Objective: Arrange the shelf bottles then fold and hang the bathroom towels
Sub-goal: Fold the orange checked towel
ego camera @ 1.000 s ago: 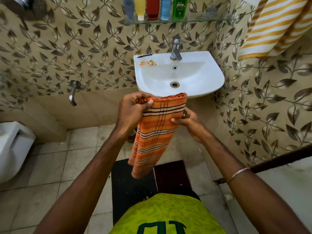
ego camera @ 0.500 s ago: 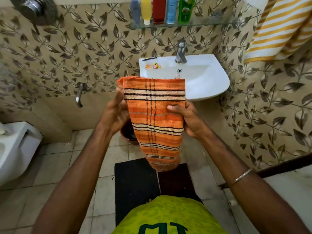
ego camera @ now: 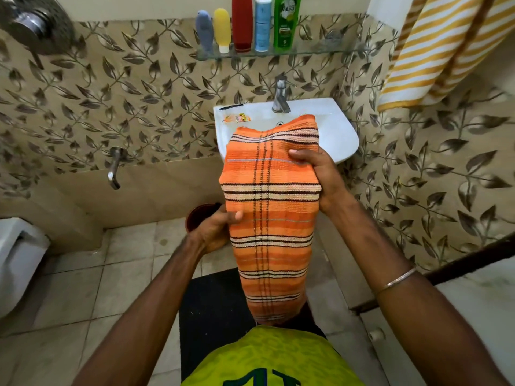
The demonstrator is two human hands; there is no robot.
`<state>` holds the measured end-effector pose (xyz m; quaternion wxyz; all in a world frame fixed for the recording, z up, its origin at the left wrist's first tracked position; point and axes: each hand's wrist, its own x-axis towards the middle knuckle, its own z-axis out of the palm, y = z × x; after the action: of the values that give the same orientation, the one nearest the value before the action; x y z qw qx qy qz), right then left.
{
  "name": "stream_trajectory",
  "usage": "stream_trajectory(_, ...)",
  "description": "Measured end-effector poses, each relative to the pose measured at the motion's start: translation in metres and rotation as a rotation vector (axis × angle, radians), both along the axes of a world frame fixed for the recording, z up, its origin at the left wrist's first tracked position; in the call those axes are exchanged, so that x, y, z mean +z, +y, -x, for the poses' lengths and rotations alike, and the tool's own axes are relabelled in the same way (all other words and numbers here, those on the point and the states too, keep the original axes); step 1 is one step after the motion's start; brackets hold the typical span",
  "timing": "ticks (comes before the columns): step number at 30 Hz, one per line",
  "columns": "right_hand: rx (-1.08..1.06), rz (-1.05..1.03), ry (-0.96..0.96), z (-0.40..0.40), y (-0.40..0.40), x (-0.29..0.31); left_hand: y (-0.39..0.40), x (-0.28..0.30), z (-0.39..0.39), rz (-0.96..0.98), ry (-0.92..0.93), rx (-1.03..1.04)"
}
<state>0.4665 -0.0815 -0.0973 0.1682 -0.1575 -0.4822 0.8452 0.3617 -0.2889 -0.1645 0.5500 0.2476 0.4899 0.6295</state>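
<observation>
A folded orange striped towel [ego camera: 271,218] hangs lengthwise in front of me, over the sink's front edge in the view. My left hand [ego camera: 217,228] pinches its left edge about halfway down, thumb on the front. My right hand [ego camera: 315,176] grips its right edge higher up, fingers curled over the front. Several bottles [ego camera: 248,25] stand in a row on the glass shelf [ego camera: 320,50] above the sink: grey-blue, yellow, red, pale blue and green. A yellow and white striped towel [ego camera: 440,48] hangs at the upper right.
A white sink [ego camera: 340,132] with a steel tap [ego camera: 280,96] is fixed to the leaf-patterned wall. A wall tap [ego camera: 114,168] sticks out at the left, a toilet [ego camera: 16,257] sits at the far left, a dark mat [ego camera: 211,316] lies on the floor.
The towel has been turned flat towards me and raised. My left hand slid from its top corner down to the middle of the left edge. The camera tilted upward.
</observation>
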Motion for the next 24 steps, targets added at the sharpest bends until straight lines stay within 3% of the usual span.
stream_trajectory(4, -0.029, 0.079, -0.025, -0.002, 0.013, 0.012, 0.009, 0.001, -0.001, -0.052, 0.045, 0.024)
stream_trajectory(11, -0.056, 0.216, -0.07, -0.006, 0.027, 0.007, 0.023, 0.02, -0.006, -0.091, 0.109, 0.281)
stream_trajectory(17, 0.152, 0.299, -0.067, -0.018, 0.017, -0.039, 0.028, 0.041, 0.006, -0.125, 0.03, 0.391)
stream_trajectory(24, 0.231, -0.108, -0.156, -0.023, 0.009, -0.067, 0.019, 0.051, 0.032, -0.014, 0.076, 0.514)
